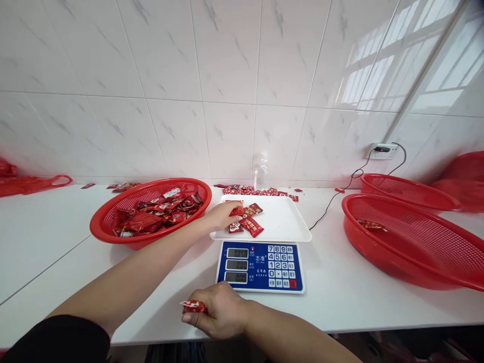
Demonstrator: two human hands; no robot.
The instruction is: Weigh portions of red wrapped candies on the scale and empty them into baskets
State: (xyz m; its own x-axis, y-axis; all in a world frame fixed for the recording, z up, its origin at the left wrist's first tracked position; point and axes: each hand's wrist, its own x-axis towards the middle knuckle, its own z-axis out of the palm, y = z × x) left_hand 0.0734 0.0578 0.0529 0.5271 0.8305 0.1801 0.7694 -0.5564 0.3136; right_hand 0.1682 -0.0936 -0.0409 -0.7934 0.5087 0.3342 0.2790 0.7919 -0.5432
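Red printed packets (252, 226) lie overlapping on the left part of the white tray (283, 217); a red-and-white packet (194, 307) is held before the tray, to its left.

Black sleeve (60, 339) on the left side, looks pretty plain tbh, stops way short of the left hand (223, 215). That hand and left forearm (151, 267) are bare, right forearm (291, 330) and right hand (225, 310) too.

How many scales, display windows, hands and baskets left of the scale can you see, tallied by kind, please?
Scale: 1
Display windows: 3
Left hand and right hand: 2
Basket left of the scale: 1
Total: 7
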